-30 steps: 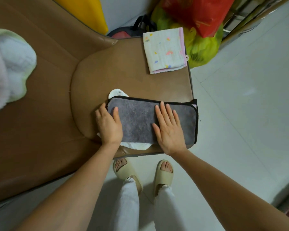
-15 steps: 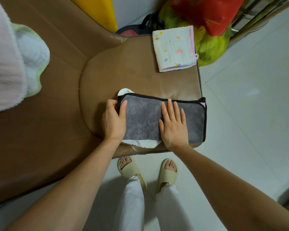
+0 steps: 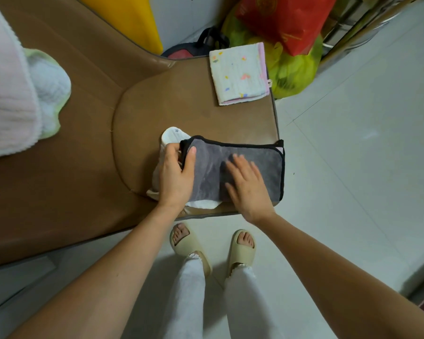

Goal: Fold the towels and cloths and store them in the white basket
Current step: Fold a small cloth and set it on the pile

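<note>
A grey towel with black edging lies folded in a long strip on the front of the brown seat cushion. My left hand grips its left end, thumb on top and fingers curled under the lifted edge. My right hand lies flat on the towel's middle, fingers straight and blurred. A white cloth sticks out from under the grey towel at the left and front. A folded white cloth with coloured specks and pink trim rests at the cushion's far right corner. No white basket is in view.
Pink and white-green towels are piled on the brown sofa at the left. Red and green plastic bags and a yellow object stand behind the cushion. Pale tiled floor lies to the right; my feet in slippers stand below the cushion's front edge.
My left hand went from lying flat on the towel's left end to gripping and lifting that edge. My right hand shifted slightly on the towel's middle.
</note>
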